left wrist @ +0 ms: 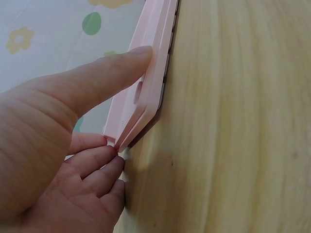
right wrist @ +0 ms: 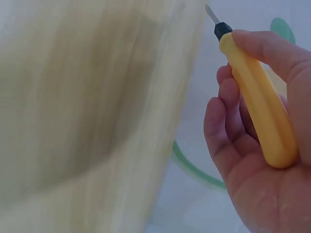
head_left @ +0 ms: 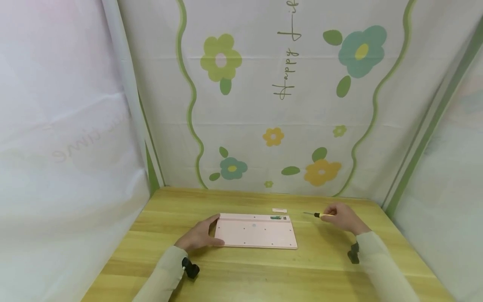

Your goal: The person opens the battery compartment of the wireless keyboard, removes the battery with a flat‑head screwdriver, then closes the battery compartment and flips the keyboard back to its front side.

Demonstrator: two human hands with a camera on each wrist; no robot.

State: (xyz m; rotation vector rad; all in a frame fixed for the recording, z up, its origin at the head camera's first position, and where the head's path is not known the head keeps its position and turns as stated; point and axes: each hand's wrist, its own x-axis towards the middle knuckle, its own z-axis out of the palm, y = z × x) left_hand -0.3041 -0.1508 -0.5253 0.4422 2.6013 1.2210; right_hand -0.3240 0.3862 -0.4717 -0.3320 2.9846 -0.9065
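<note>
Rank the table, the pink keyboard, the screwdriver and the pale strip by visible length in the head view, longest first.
1. The table
2. The pink keyboard
3. The screwdriver, though the right hand hides part of its handle
4. The pale strip

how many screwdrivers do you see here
1: the yellow-handled screwdriver, held in the right hand, to the right of the upturned pink keyboard. No other shows, though something small could be hidden.

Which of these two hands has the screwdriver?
The right hand, which holds the yellow-handled screwdriver; the left hand instead holds one end of the pink keyboard.
</note>
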